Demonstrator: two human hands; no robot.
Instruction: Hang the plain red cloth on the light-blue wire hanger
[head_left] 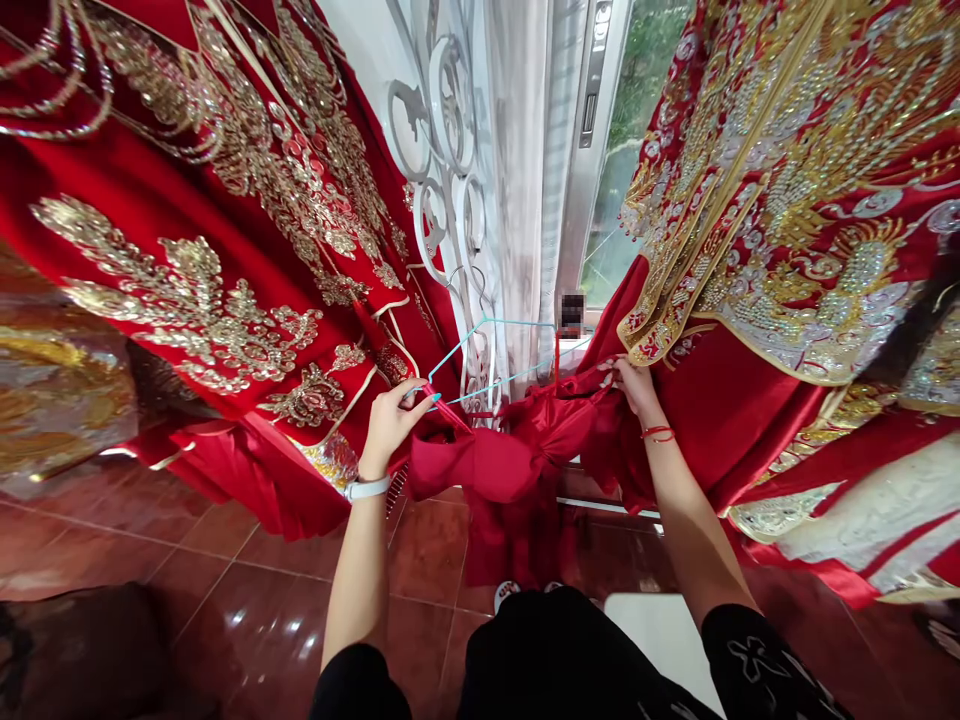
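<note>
A plain red dress (510, 465) hangs in front of me on a thin light-blue wire hanger (517, 322). My left hand (394, 420) is closed on the dress's strap at the left end of the hanger, thumb and fingers pinched together. At the other end, my right hand (634, 385) pinches the upper edge of the same dress. The hanger's hook rises near the white scroll ironwork, and its right part lies partly behind the cloth. The dress's lower part drops toward the floor by my feet.
Red gowns with gold beading (225, 300) hang at the left. An embroidered red and gold garment (787, 200) hangs at the right. Between them stand a white scroll metal stand (450, 120) and a window frame (589, 130). A white surface (660, 640) is near my right leg.
</note>
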